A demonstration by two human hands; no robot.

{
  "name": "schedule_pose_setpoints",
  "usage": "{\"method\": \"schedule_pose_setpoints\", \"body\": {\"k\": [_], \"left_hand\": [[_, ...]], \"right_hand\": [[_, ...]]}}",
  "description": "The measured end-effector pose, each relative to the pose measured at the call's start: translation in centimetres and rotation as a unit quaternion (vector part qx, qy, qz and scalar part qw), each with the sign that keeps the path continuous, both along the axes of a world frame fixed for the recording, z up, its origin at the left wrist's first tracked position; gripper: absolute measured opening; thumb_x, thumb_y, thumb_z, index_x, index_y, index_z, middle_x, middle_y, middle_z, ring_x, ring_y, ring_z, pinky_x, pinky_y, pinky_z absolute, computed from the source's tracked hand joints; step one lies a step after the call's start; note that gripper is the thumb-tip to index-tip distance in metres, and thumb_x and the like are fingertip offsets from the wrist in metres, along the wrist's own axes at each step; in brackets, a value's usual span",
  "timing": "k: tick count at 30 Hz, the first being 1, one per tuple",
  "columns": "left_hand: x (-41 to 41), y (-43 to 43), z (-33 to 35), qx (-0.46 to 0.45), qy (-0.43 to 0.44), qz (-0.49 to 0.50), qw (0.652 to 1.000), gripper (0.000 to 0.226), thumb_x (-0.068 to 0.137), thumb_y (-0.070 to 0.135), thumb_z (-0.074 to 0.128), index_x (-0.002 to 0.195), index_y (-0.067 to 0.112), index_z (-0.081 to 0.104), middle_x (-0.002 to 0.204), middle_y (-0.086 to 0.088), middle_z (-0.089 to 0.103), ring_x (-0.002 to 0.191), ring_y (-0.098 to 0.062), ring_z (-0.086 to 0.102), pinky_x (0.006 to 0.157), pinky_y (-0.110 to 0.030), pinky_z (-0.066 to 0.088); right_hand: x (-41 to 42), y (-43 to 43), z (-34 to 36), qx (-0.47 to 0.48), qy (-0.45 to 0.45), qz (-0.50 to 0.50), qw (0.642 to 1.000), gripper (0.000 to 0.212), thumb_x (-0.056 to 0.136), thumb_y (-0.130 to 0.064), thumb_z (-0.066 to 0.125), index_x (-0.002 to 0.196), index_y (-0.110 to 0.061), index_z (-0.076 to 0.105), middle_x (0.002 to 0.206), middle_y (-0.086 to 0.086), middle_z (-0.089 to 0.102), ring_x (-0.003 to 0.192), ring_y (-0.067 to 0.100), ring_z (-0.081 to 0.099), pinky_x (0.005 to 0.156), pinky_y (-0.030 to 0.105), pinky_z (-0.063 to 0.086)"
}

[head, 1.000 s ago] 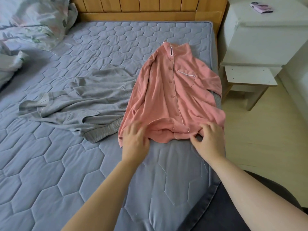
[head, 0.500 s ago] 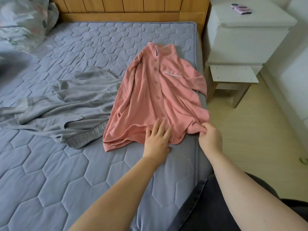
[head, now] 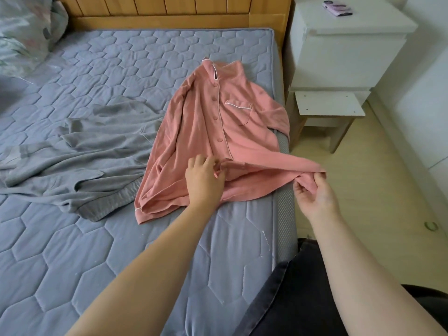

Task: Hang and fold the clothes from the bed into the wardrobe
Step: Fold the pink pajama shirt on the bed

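In the head view, the pink shirt (head: pixel 218 132) lay on the bed (head: pixel 72 251), near its right edge. Its front faced up, its collar pointed toward the wooden headboard (head: pixel 169 10), and its buttons were closed. My left grip (head: pixel 204 177) rested on the lower part of the shirt, just under the last button. The fingers were bent, and thumb and fingers pinched a small fold of the cloth there. My right grip (head: pixel 315 197) was beyond the edge of the bed, above the floor (head: pixel 375 190). It pinched the lower right corner of the shirt between thumb and curled fingers. The cloth ran in a tight band between my two grips, lifted a little from the mattress.

A grey garment (head: pixel 97 151) lay crumpled on the bed to the left of the shirt, and the shirt's left side lay over its edge. Patterned bedding (head: pixel 21 32) was heaped in the far left corner. A white nightstand (head: pixel 339 52) stood beside the bed on the right, with a small flat thing (head: pixel 337 8) on its top; I could not tell what it was. A small ring (head: pixel 431 225) lay on the floor.
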State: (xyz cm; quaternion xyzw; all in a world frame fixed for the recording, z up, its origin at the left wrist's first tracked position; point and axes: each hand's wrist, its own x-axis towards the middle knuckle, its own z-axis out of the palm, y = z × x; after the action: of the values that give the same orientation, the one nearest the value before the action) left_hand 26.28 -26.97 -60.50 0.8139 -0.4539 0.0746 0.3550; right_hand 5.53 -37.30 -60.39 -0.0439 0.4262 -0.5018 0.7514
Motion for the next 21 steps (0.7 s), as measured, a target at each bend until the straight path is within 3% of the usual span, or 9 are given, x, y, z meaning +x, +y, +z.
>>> {"method": "schedule_pose_setpoints", "body": {"k": [1,3,5,8,11,14,17,19,21], "left_hand": [[-0.2,0.4,-0.8,-0.029,-0.066,-0.017,0.997,0.005,0.075,0.014,0.060,0.077,0.010,0.057,0.078,-0.008,0.054,0.076,-0.027,0.045,0.063,-0.034,0.035],[-1.5,1.2,-2.2,-0.053,-0.156,-0.145,0.976,0.010,0.070,0.007,0.055,0.079,0.011,0.052,0.074,-0.010,0.052,0.070,-0.027,0.041,0.058,-0.037,0.034],[-3.5,2.3,-3.7,-0.006,-0.203,-0.257,0.945,0.012,0.065,0.002,0.054,0.074,0.011,0.055,0.070,-0.008,0.052,0.065,-0.026,0.044,0.051,-0.037,0.037],[-4.8,2.4,-5.3,0.108,-0.173,-0.253,0.946,0.024,0.063,0.012,0.059,0.086,0.012,0.065,0.086,-0.003,0.061,0.073,-0.027,0.056,0.057,-0.034,0.047],[-4.5,1.5,-4.8,0.191,-0.167,-0.191,0.948,0.046,0.054,0.019,0.075,0.099,0.014,0.067,0.097,-0.003,0.063,0.088,-0.028,0.060,0.066,-0.035,0.048],[-4.4,0.9,-4.1,0.234,-0.141,-0.179,0.945,0.054,0.047,0.012,0.077,0.099,0.012,0.065,0.093,-0.006,0.061,0.082,-0.030,0.060,0.057,-0.035,0.047],[-4.2,0.5,-3.7,0.245,-0.123,-0.182,0.944,0.042,0.037,-0.002,0.079,0.074,0.012,0.064,0.069,-0.005,0.057,0.058,-0.029,0.060,0.035,-0.024,0.031],[-3.5,0.4,-3.3,0.244,-0.089,-0.186,0.948,0.031,0.044,-0.002,0.078,0.068,0.010,0.062,0.067,-0.007,0.059,0.049,-0.031,0.058,0.034,-0.027,0.035],[-2.9,0.5,-2.8,0.224,-0.036,-0.173,0.958,0.013,0.065,0.009,0.064,0.078,0.007,0.065,0.077,-0.012,0.063,0.057,-0.037,0.059,0.047,-0.039,0.049]], "right_hand": [[-0.3,-0.1,0.2,-0.001,0.004,0.004,1.000,0.015,0.099,-0.017,0.048,0.089,-0.012,0.057,0.062,0.001,0.056,0.061,0.010,0.056,0.068,0.024,0.050],[-0.9,-0.2,0.2,-0.006,0.051,0.013,0.999,0.021,0.099,-0.003,0.041,0.087,-0.011,0.055,0.053,0.000,0.058,0.053,0.008,0.058,0.072,0.026,0.048],[-1.2,-0.4,-0.1,-0.009,0.193,0.019,0.981,0.024,0.091,0.010,0.041,0.089,-0.006,0.058,0.063,0.005,0.061,0.058,0.013,0.061,0.070,0.027,0.049],[-1.7,-0.9,-1.3,-0.074,0.395,-0.009,0.916,0.033,0.079,0.014,0.045,0.098,0.000,0.068,0.081,0.016,0.065,0.068,0.022,0.063,0.059,0.025,0.055],[-2.0,-0.7,-1.8,-0.128,0.464,0.003,0.877,0.038,0.076,0.014,0.044,0.096,-0.002,0.071,0.082,0.012,0.066,0.073,0.026,0.063,0.073,0.038,0.057],[-2.3,-0.6,-1.4,-0.107,0.460,0.068,0.879,0.030,0.081,0.010,0.048,0.091,-0.009,0.069,0.089,0.014,0.069,0.073,0.022,0.065,0.075,0.037,0.056],[-2.3,-0.5,-1.1,-0.015,0.322,0.129,0.938,0.009,0.090,-0.010,0.056,0.097,-0.011,0.062,0.098,0.008,0.068,0.090,0.020,0.065,0.081,0.037,0.052],[-2.4,-0.5,-1.1,0.006,0.259,0.161,0.952,0.027,0.092,-0.031,0.059,0.106,-0.008,0.062,0.099,0.007,0.068,0.088,0.019,0.064,0.073,0.036,0.053],[-2.7,-0.6,-1.1,0.028,0.236,0.138,0.961,0.038,0.091,-0.042,0.058,0.104,-0.007,0.063,0.094,0.007,0.066,0.074,0.016,0.059,0.058,0.029,0.049]]}}
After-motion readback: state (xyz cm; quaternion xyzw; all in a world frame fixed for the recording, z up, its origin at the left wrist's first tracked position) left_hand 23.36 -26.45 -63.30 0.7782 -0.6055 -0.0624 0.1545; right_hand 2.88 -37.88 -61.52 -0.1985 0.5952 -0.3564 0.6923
